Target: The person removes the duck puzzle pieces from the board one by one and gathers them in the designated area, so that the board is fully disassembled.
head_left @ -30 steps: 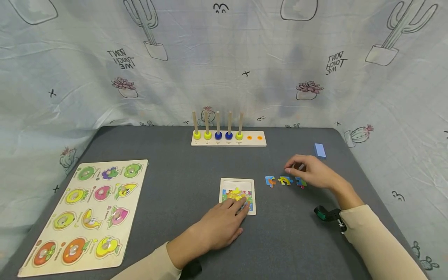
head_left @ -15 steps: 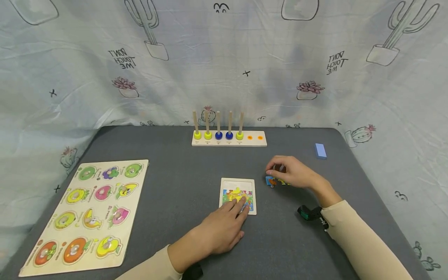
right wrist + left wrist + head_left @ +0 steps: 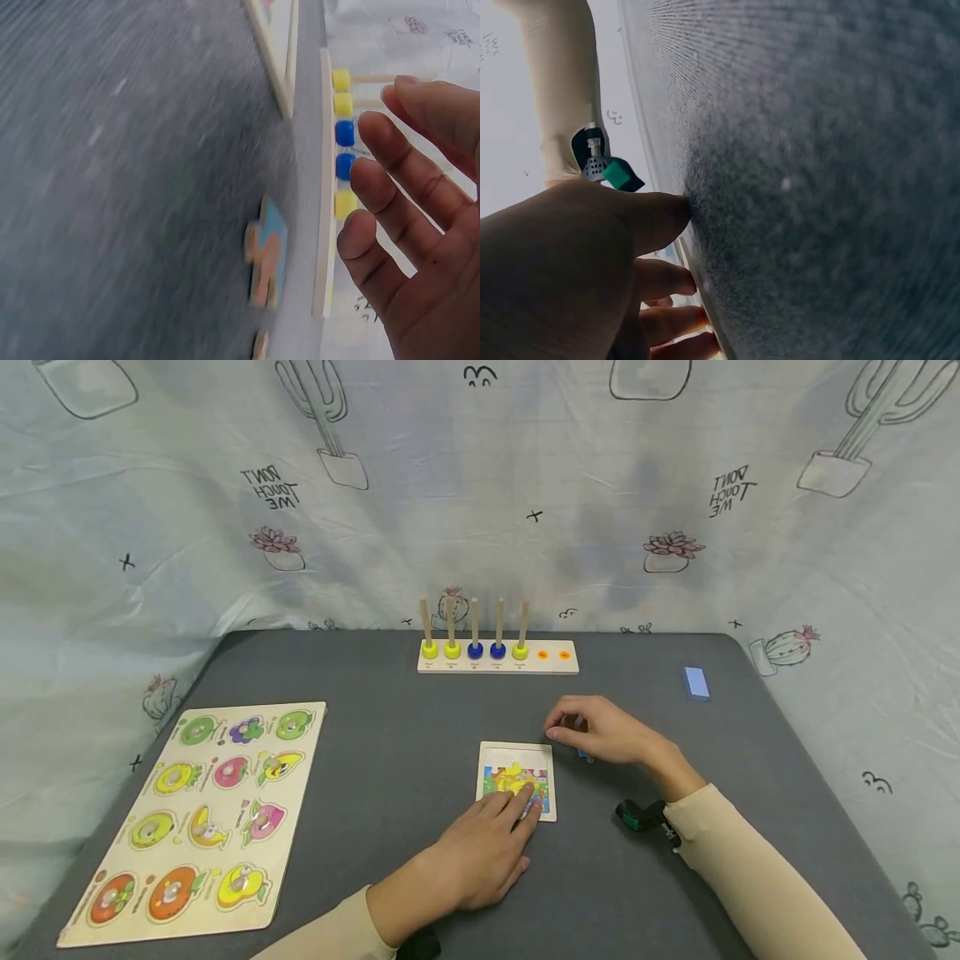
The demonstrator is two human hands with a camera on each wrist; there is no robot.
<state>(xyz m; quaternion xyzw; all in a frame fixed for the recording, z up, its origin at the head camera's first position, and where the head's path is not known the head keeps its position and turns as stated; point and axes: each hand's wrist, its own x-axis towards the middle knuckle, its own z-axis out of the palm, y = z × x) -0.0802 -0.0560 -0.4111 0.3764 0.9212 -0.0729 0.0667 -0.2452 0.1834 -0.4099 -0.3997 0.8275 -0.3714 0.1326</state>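
My left hand (image 3: 483, 852) lies with fingers extended on the lower part of a small framed jigsaw puzzle (image 3: 517, 753). Yellow and multicoloured pieces fill the puzzle's lower area, while its upper strip shows bare board. In the left wrist view, the fingertips of the left hand (image 3: 570, 255) touch the frame's edge. Just beyond the puzzle's upper right corner, my right hand (image 3: 603, 731) hovers with loosely bent fingers. Below it, a blue and orange puzzle piece (image 3: 268, 255) lies on the table, apart from the right hand (image 3: 420, 195). I see nothing held in that hand; it hides other loose pieces.
A wooden fruit peg board (image 3: 258, 860) lies at the left. Towards the back stands a peg rack (image 3: 498, 667) with yellow and blue beads. A blue block (image 3: 696, 683) sits at the right rear of the grey table (image 3: 360, 827). Patterned cloth hangs behind.
My right hand has moved left, over the row of loose pieces, towards the puzzle's corner. My left hand keeps its place on the puzzle. The head view has shifted slightly.
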